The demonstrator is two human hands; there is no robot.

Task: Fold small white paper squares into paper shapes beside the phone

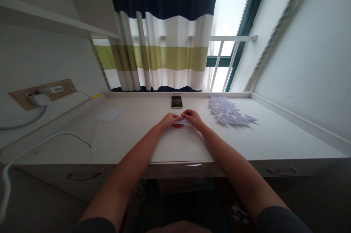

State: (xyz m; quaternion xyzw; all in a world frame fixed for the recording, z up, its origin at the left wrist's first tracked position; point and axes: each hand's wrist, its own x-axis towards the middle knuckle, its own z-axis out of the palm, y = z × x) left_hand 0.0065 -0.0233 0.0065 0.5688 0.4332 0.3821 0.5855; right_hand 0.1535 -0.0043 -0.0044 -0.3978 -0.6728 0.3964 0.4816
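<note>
Both hands meet over the middle of a white desk (131, 145), with a small piece of white paper (181, 121) between them. My left hand (169, 119) pinches the paper's left side, fingers closed. From the right, my right hand (192, 117) grips its upper right part, fingertips pressed together close to the left thumb. Just below the paper, a small red thing (178, 126) shows by the left hand; its kind is too small to make out. To the right lies a pile of folded white paper pieces (227, 110), pointed and overlapping.
A phone (177, 102) lies behind the hands. On the left are flat white paper sheets (110, 115) and a white cable (63, 134) crossing the desk. Plugs (40, 98) sit in a wall socket. A striped curtain (175, 32) hangs behind the desk.
</note>
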